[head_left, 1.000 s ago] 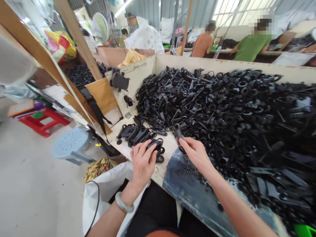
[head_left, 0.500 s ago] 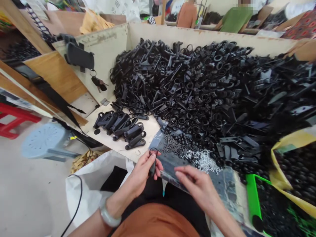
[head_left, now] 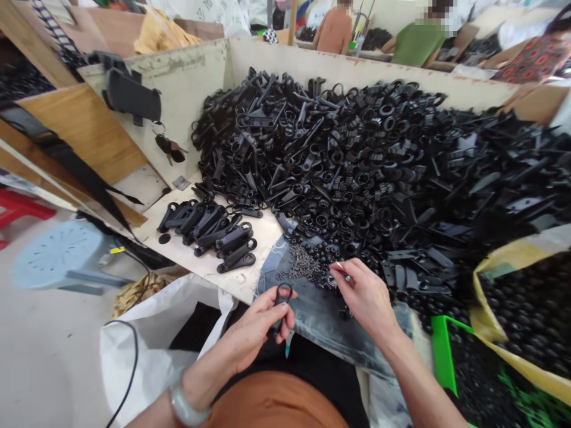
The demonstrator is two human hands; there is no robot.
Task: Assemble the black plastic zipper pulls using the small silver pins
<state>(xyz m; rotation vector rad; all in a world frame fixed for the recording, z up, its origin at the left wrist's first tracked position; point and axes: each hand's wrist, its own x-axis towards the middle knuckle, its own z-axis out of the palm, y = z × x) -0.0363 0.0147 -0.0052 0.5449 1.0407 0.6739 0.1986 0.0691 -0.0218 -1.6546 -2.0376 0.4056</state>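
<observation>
My left hand [head_left: 261, 321] is closed around a black plastic part with a ring at its upper end [head_left: 277, 328], held over the front edge of the bench. Thumb and fingertips of my right hand [head_left: 366, 297] pinch a small silver pin [head_left: 339, 267] above the small hardware. That hand covers most of the silver pins [head_left: 331, 282] lying there. Left of them are small dark metal pieces [head_left: 303, 263] on a dark cloth [head_left: 307, 306]. Several finished-looking black arms with ring ends [head_left: 234, 236] lie side by side on the pale board.
A large heap of black plastic parts [head_left: 321, 148] fills the walled bench. At the right stand a green bin [head_left: 441, 351] and a yellow-edged sack [head_left: 484, 303] of black balls. A blue stool [head_left: 57, 252] and white sack [head_left: 134, 356] are at left. Other people sit beyond the back wall.
My right hand has moved forward from near the black part to the silver pins and now pinches one. My left hand keeps its hold on the black part. The view has shifted slightly.
</observation>
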